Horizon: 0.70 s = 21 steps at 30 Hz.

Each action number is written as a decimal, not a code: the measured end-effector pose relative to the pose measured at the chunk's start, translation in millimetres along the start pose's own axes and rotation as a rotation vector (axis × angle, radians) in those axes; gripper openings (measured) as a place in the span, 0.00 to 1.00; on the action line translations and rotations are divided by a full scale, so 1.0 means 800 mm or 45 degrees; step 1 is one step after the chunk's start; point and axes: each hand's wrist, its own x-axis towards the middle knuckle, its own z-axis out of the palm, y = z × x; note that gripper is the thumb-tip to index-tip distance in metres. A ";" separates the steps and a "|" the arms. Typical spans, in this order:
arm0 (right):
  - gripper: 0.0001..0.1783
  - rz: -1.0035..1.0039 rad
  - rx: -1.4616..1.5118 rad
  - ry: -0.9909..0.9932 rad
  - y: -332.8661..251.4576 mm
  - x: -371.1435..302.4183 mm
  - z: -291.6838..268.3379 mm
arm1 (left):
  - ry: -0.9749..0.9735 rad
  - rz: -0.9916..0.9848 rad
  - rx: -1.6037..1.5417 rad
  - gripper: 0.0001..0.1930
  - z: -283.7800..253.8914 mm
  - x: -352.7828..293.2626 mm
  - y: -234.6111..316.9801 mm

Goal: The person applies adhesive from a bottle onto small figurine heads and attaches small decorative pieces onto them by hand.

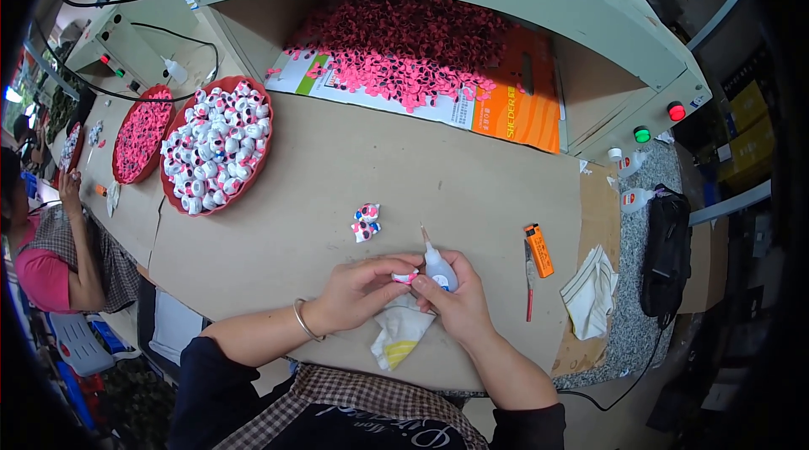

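Note:
Between the fingertips of my left hand (358, 288) is a small white and pink figure piece (404, 277). My right hand (463, 298) is wrapped round a translucent squeeze bottle (440, 271) with a thin tip pointing up and away from me. The right thumb reaches over to the figure piece, so both hands meet there. Under my hands lies a white cloth (399, 336) with a yellow stripe. Just beyond them, a small cluster of white figures (366, 222) with pink, black and blue marks rests on the table.
At the left stand a red tray (268, 125) of white pieces and another tray (118, 165) of pink pieces. Pink pieces (413, 83) are heaped under the shelf. An orange tool (539, 250), a thin red-handled tool (529, 286) and a cloth (588, 291) lie right. A co-worker (52, 269) sits left.

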 end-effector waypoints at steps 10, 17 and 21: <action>0.17 -0.221 -0.055 0.043 0.000 -0.001 0.006 | 0.076 -0.076 -0.432 0.15 0.004 0.004 -0.004; 0.16 -0.191 0.043 -0.006 -0.004 -0.001 0.005 | 0.073 -0.068 -0.276 0.14 0.006 0.001 0.000; 0.16 -0.230 -0.040 -0.023 -0.003 0.001 0.006 | 0.106 -0.095 -0.353 0.14 0.002 0.003 -0.011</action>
